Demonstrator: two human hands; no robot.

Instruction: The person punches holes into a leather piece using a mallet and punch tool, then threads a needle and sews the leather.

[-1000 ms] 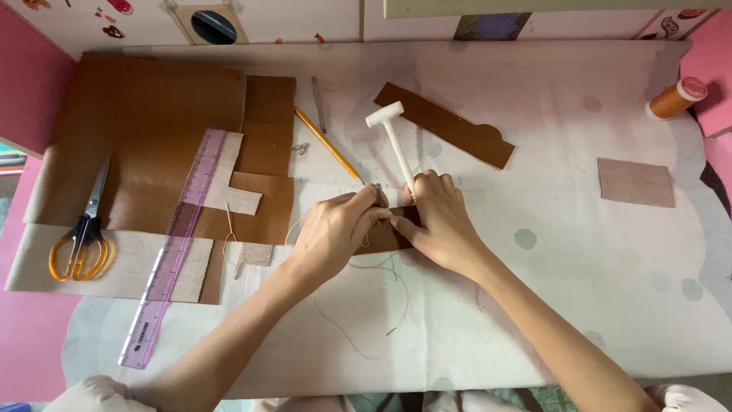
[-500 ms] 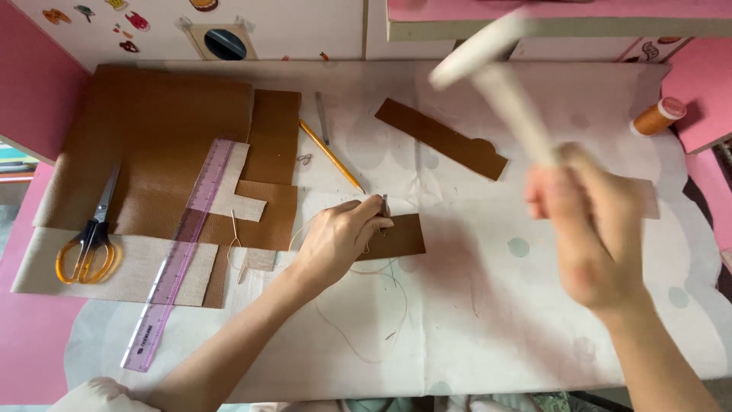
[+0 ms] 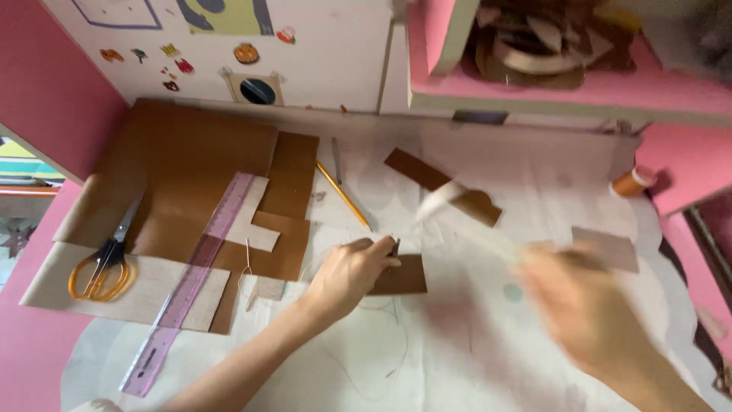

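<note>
Leather lies all over the tabletop (image 3: pixel 534 175) in the head view: large brown sheets (image 3: pixel 191 164) at far left, a darker strip (image 3: pixel 442 185) near the middle far side, and a small pale patch (image 3: pixel 606 248) at right. Across the sheets runs a clear purple ruler (image 3: pixel 194 278), slanting from far right to near left. Scissors (image 3: pixel 103 267) with orange handles rest at the left edge on a beige piece (image 3: pixel 137 294). A yellow pencil (image 3: pixel 345 197) lies just far of the left hand, beside a thin grey tool. An orange spool (image 3: pixel 631 181) stands at far right, near a pink shelf (image 3: pixel 564 84) loaded with scraps. Loose thread (image 3: pixel 396 320) curls on the tabletop near the hand.

The left hand (image 3: pixel 347 275) reaches in from the near left, forearm stretched along the tabletop, palm down. Its grip is narrow, fingertips pinched on a thin dark tool (image 3: pixel 394 247) stood upright on the left edge of a small brown piece (image 3: pixel 400 276), which lies flat at the middle of the tabletop.

The right hand (image 3: pixel 587 305) is a heavy blur at near right, raised above the surface. It seems closed on the handle of a white mallet (image 3: pixel 442 200), whose smeared head hangs over the dark strip, though the blur hides the fingers.
</note>
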